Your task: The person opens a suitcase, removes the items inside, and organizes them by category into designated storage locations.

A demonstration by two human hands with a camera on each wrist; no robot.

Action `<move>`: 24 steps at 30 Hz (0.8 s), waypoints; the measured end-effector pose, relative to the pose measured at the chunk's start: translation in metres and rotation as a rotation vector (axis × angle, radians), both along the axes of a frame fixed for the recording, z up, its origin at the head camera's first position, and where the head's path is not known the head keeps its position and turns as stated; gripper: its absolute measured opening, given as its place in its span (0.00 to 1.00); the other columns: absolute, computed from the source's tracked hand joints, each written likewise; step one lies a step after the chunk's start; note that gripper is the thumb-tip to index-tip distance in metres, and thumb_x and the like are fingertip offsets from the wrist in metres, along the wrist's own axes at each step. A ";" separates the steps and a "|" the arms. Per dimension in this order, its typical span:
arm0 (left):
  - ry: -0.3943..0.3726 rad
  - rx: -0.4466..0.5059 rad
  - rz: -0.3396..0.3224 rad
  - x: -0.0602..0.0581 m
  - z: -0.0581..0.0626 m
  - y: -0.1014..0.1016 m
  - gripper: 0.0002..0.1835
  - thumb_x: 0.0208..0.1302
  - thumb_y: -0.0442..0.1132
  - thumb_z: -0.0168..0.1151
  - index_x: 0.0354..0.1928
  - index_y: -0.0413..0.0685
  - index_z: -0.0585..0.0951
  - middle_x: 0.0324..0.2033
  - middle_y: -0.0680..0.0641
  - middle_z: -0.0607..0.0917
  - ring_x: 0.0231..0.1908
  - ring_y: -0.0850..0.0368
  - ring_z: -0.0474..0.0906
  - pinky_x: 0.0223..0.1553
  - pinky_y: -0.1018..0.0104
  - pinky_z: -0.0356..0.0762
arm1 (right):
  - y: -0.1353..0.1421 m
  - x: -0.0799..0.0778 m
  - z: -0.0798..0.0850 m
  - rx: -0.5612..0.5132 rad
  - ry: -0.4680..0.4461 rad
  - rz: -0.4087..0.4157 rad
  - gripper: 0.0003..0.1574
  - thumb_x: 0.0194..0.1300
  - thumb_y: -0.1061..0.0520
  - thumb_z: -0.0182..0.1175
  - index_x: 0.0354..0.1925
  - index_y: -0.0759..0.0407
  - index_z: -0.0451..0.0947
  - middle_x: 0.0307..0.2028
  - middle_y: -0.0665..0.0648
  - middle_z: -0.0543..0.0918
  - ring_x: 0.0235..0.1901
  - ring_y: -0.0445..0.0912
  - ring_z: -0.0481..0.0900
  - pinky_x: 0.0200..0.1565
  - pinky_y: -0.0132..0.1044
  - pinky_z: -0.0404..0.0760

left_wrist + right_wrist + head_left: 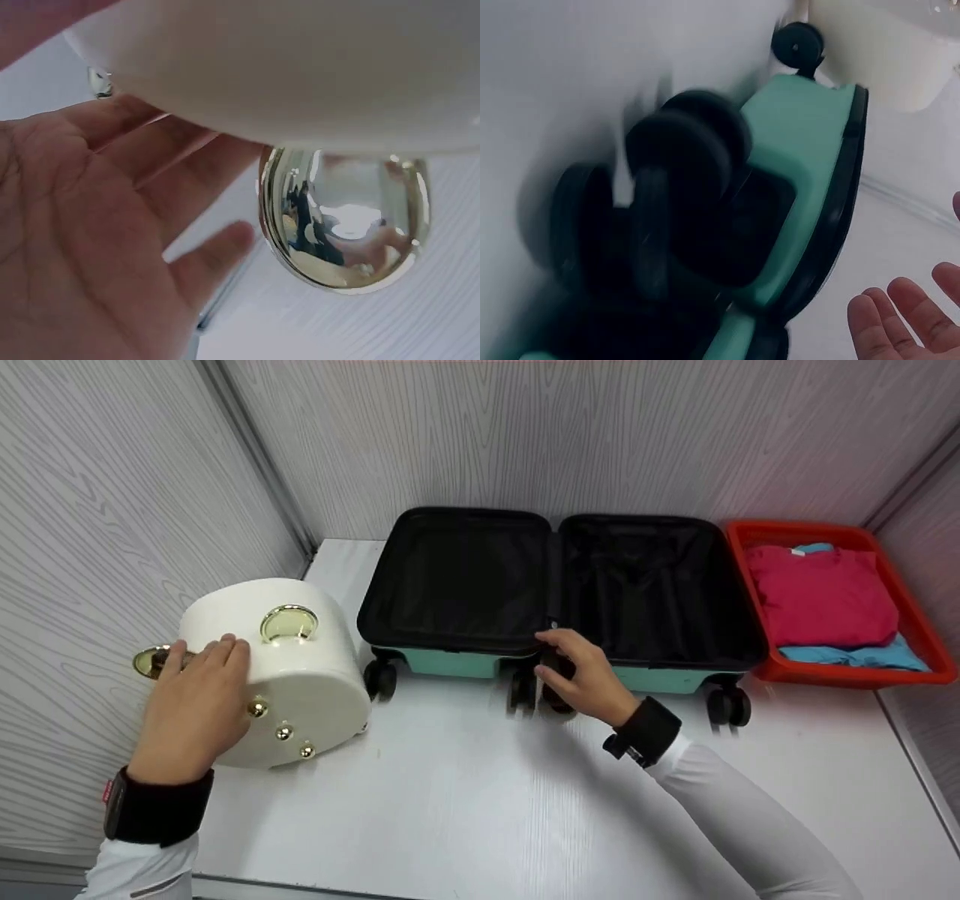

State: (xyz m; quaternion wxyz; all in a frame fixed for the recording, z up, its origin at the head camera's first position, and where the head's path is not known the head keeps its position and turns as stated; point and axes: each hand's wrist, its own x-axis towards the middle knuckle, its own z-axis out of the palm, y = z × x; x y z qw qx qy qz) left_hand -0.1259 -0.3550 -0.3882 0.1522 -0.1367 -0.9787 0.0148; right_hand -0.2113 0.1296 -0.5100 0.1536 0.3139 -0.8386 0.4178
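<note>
A white rounded case [262,660] with gold handles and small gold ball feet lies tipped at the left, its base facing the front. My left hand [196,697] rests against its side with the fingers extended. In the left wrist view a gold handle [352,225] shows beside the fingers. A mint-green suitcase [450,662] lies open flat, both black-lined halves facing up. By its middle hinge, above the black wheels, hovers my right hand [589,675], fingers loosely bent and holding nothing. The fingertips [907,307] appear apart from the suitcase in the right wrist view.
A red basket [847,679] stands against the suitcase's right side. Folded pink clothing [825,596] lies in it over blue clothing [855,655]. Grey wood-grain panels [480,442] enclose the white tabletop [450,787] at the back and sides.
</note>
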 end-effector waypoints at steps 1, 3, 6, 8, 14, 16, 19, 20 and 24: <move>0.012 0.006 -0.013 -0.004 -0.001 -0.003 0.33 0.55 0.23 0.65 0.66 0.19 0.73 0.63 0.19 0.78 0.63 0.21 0.76 0.71 0.24 0.64 | 0.003 -0.001 -0.001 -0.003 0.000 -0.019 0.28 0.74 0.64 0.69 0.68 0.71 0.77 0.63 0.69 0.82 0.63 0.62 0.82 0.63 0.57 0.82; 0.039 0.032 -0.036 -0.011 -0.003 -0.010 0.33 0.54 0.19 0.65 0.66 0.19 0.73 0.63 0.19 0.78 0.62 0.21 0.76 0.67 0.27 0.70 | 0.009 -0.003 -0.004 -0.005 -0.010 -0.053 0.27 0.74 0.64 0.69 0.67 0.70 0.78 0.62 0.69 0.83 0.63 0.61 0.83 0.63 0.56 0.83; 0.062 0.091 -0.052 -0.021 -0.009 -0.018 0.36 0.53 0.15 0.64 0.68 0.19 0.72 0.63 0.19 0.78 0.62 0.21 0.75 0.66 0.28 0.73 | 0.018 -0.005 -0.009 -0.008 -0.021 -0.083 0.26 0.74 0.65 0.69 0.66 0.71 0.78 0.61 0.68 0.83 0.60 0.60 0.83 0.62 0.55 0.83; 0.058 0.133 -0.047 -0.026 -0.013 -0.021 0.39 0.52 0.14 0.63 0.71 0.22 0.72 0.65 0.20 0.77 0.64 0.21 0.73 0.68 0.28 0.71 | 0.024 -0.006 -0.012 -0.006 -0.025 -0.101 0.25 0.74 0.65 0.69 0.65 0.71 0.79 0.60 0.69 0.83 0.59 0.60 0.83 0.61 0.55 0.83; 0.054 0.214 -0.032 -0.042 -0.017 -0.025 0.42 0.52 0.14 0.62 0.75 0.29 0.72 0.69 0.20 0.74 0.68 0.18 0.71 0.71 0.26 0.68 | 0.043 -0.010 -0.017 0.020 -0.032 -0.180 0.25 0.73 0.65 0.70 0.64 0.71 0.79 0.62 0.70 0.82 0.59 0.63 0.83 0.61 0.57 0.82; 0.060 0.224 -0.043 -0.049 -0.016 -0.027 0.41 0.54 0.14 0.62 0.74 0.29 0.72 0.69 0.20 0.75 0.68 0.18 0.70 0.70 0.26 0.68 | 0.049 -0.011 -0.018 0.050 -0.043 -0.219 0.25 0.73 0.65 0.70 0.64 0.70 0.79 0.63 0.70 0.82 0.60 0.64 0.82 0.62 0.58 0.81; 0.064 0.229 -0.061 -0.060 -0.014 -0.030 0.39 0.56 0.15 0.63 0.74 0.29 0.73 0.69 0.20 0.75 0.69 0.18 0.70 0.70 0.26 0.69 | 0.057 -0.010 -0.020 0.100 -0.064 -0.263 0.25 0.73 0.64 0.70 0.65 0.70 0.80 0.64 0.70 0.81 0.63 0.65 0.80 0.64 0.59 0.79; 0.061 0.230 -0.063 -0.064 -0.014 -0.032 0.39 0.56 0.15 0.63 0.74 0.30 0.73 0.69 0.21 0.75 0.69 0.18 0.70 0.70 0.26 0.69 | 0.059 -0.009 -0.020 0.108 -0.070 -0.268 0.25 0.73 0.64 0.70 0.65 0.69 0.80 0.65 0.70 0.81 0.63 0.66 0.80 0.65 0.60 0.79; 0.046 0.226 -0.066 -0.077 -0.015 -0.038 0.39 0.56 0.15 0.63 0.74 0.30 0.73 0.70 0.22 0.75 0.70 0.18 0.70 0.70 0.26 0.68 | 0.064 -0.003 -0.021 0.101 -0.075 -0.257 0.24 0.74 0.63 0.70 0.65 0.69 0.80 0.65 0.70 0.81 0.66 0.66 0.79 0.67 0.60 0.78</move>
